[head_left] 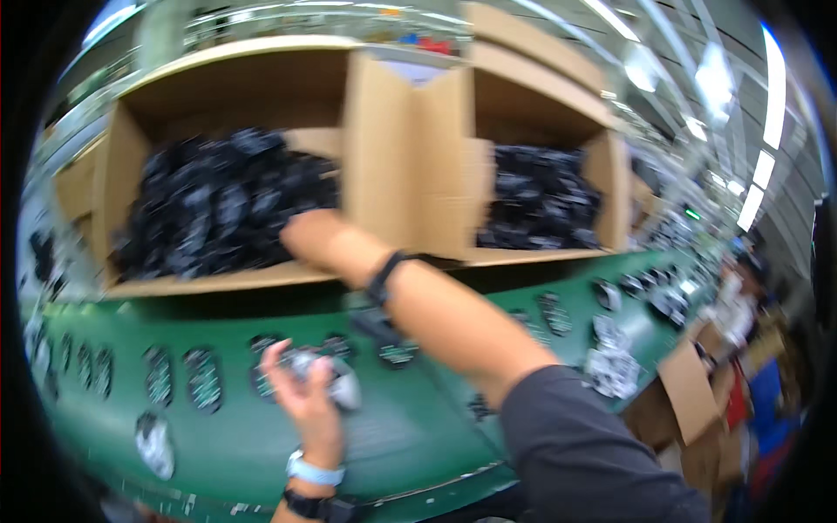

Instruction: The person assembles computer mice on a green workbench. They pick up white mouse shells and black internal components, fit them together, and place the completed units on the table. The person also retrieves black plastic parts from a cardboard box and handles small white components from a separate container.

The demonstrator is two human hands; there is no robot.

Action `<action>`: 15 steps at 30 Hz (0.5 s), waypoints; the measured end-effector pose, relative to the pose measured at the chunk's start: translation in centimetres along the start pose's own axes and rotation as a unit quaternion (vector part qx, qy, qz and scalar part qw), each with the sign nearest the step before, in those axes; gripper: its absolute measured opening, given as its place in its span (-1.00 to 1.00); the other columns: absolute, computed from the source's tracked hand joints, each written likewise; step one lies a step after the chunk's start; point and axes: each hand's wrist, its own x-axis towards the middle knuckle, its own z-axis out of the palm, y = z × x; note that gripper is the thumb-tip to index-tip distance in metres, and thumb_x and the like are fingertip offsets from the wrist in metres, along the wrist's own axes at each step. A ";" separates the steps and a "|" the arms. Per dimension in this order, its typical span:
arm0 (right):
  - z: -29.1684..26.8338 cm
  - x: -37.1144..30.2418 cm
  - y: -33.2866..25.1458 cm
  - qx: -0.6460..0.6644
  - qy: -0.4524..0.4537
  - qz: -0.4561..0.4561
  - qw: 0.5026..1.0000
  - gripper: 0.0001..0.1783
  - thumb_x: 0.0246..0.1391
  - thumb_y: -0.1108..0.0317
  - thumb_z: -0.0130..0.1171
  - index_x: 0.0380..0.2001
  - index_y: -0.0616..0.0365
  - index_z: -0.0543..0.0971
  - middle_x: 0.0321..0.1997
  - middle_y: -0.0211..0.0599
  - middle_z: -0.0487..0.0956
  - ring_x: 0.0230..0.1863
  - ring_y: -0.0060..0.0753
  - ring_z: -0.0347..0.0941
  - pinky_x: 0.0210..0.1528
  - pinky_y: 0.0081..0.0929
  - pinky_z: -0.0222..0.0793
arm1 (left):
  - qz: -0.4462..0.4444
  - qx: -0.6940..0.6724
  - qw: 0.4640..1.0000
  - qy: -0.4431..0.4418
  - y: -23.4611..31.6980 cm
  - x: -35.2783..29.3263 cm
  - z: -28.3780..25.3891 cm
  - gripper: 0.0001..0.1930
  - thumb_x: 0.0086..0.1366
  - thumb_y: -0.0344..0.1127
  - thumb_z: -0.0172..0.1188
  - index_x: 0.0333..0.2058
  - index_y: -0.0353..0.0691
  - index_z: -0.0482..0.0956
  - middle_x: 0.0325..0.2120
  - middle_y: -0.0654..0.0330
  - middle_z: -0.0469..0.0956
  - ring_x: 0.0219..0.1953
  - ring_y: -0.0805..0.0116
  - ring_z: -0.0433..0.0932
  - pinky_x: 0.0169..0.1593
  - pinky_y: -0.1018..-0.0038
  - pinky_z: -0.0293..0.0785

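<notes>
My right hand (312,234) reaches across into the left cardboard box (231,283), at the near right of a heap of black plastic parts (214,205). Its fingers are blurred and partly hidden, so I cannot tell whether they grip a part. Lower down, my left hand (307,403) is raised over the green work surface (418,436), palm up. Between its thumb and fingers rests a pale rounded shell (346,386), shaped like part of a computer mouse. Close by lie dark oval bases with green circuit boards (204,380). Another pale shell (155,444) lies to the left.
A second cardboard box (615,196) with black parts stands at the right, behind raised flaps (410,157). White pieces in clear wrap (613,359) lie on the right of the surface. Farther right are a person (737,301) and an open carton (689,392).
</notes>
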 end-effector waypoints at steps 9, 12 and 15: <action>-5.4 -2.6 1.4 0.270 0.266 0.094 0.921 -0.80 0.08 0.36 0.31 -0.27 0.27 0.71 -0.24 0.15 0.69 -0.08 0.24 0.64 0.03 -0.01 0.57 | -0.089 -0.115 0.988 -0.056 0.1 -0.6 1.5 -0.49 0.49 -0.25 0.19 0.33 0.05 0.26 -0.12 0.24 0.47 -0.21 0.38 0.53 -0.16 0.41 0.57; -8.1 -5.9 0.4 0.449 0.287 0.070 0.844 -0.63 0.23 0.27 0.38 0.00 0.28 0.70 -0.28 -0.21 0.73 -0.23 -0.40 0.66 -0.12 -0.37 0.59 | -0.006 -0.036 0.998 -0.060 -2.1 0.9 -0.9 -0.46 0.47 -0.25 0.24 0.32 0.06 0.24 -0.08 0.23 0.49 -0.17 0.34 0.56 -0.12 0.35 0.62; -7.6 -13.8 -2.5 0.715 0.159 0.038 0.679 -0.73 0.33 0.40 0.30 0.03 0.26 0.69 -0.22 -0.46 0.70 -0.25 -0.67 0.55 -0.20 -0.61 0.49 | -0.070 -0.166 0.977 -0.111 0.3 -0.4 0.1 -0.33 0.42 -0.22 0.35 0.38 -0.13 0.22 -0.03 0.27 0.43 -0.05 0.49 0.44 0.06 0.51 0.42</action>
